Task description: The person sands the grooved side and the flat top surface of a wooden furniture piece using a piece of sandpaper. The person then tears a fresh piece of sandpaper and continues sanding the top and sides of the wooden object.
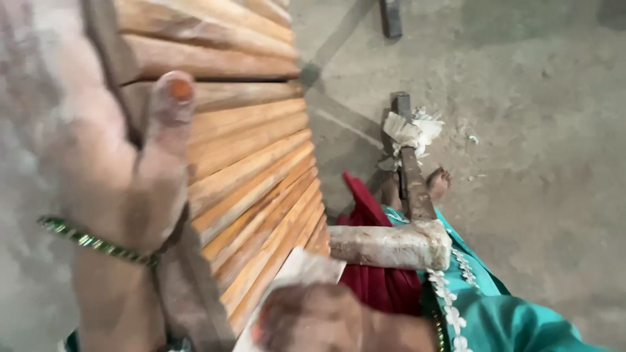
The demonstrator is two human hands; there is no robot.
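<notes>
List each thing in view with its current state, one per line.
Left hand: raised, gripping the edge of the slatted wooden panel, thumb up.
Slatted wooden panel: tilted upright, slats close together, bare wood.
Right hand: blurred, pressed on a pale sheet at the panel's lower end.
Pale sheet: partly hidden under the hand.
Hammer-like tool: lying on the floor, dust-coated.

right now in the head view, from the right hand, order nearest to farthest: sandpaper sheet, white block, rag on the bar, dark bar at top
From the right hand:
1. Sandpaper sheet, under the fingers, against the slats.
2. White block, just up and right.
3. Rag, mid-frame on the bar.
4. Dark bar, top edge on the floor.
</notes>
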